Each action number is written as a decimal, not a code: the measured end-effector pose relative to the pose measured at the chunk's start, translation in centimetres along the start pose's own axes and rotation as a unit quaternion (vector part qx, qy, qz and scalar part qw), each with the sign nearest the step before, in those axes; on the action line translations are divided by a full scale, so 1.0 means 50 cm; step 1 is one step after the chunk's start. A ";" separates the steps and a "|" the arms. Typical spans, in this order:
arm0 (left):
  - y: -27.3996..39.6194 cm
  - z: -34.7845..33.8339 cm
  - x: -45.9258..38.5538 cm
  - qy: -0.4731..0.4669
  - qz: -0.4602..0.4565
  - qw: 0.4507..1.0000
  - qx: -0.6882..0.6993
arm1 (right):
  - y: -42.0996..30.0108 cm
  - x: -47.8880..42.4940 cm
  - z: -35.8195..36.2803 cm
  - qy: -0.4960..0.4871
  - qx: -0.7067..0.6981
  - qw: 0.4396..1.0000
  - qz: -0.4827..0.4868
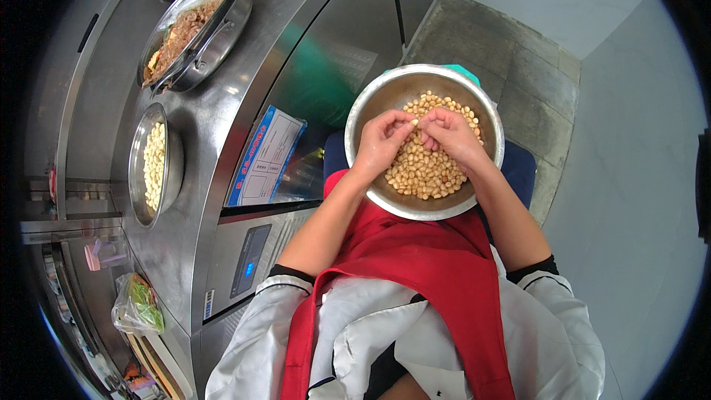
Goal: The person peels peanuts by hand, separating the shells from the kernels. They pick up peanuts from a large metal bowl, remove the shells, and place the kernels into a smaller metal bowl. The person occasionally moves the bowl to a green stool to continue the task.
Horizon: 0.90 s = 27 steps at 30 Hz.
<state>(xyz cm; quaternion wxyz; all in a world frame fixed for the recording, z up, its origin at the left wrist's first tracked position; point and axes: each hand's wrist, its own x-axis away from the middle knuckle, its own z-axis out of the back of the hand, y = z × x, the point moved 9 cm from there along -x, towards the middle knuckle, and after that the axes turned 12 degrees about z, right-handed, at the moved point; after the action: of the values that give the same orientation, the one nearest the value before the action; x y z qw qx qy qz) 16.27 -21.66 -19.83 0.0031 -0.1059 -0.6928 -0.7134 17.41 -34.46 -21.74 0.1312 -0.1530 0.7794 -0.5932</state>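
A wide steel bowl holds many tan, skin-on peanuts in front of me. Over the middle of it, my left hand pinches one pale peanut between thumb and index finger. The fingertips of my right hand are drawn together at that peanut's right side, the other fingers curled beneath. Whether anything lies inside my right palm is hidden. Off to the left, a second steel bowl on the counter contains pale, skinless peanuts.
The steel counter runs along my left, over steel doors. Farther along it stands a steel pan of brownish food. A plastic bag of greens lies at lower left. A wall rises on my right.
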 end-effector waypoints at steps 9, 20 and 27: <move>-0.013 -0.004 -0.001 -0.035 0.063 0.993 0.093 | -0.003 0.001 -0.004 0.000 0.002 1.000 -0.001; -0.017 -0.003 -0.002 -0.045 0.065 0.989 0.122 | -0.004 -0.001 -0.003 0.019 -0.015 1.000 -0.005; -0.011 -0.002 -0.001 -0.029 0.052 0.995 0.085 | -0.005 -0.002 -0.004 0.007 0.000 1.000 0.027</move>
<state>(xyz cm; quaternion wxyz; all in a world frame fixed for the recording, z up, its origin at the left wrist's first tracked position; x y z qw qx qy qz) 16.20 -21.74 -20.40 0.0287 -0.1618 -0.7446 -0.6470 17.47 -34.32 -21.46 0.1412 -0.1277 0.7843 -0.5905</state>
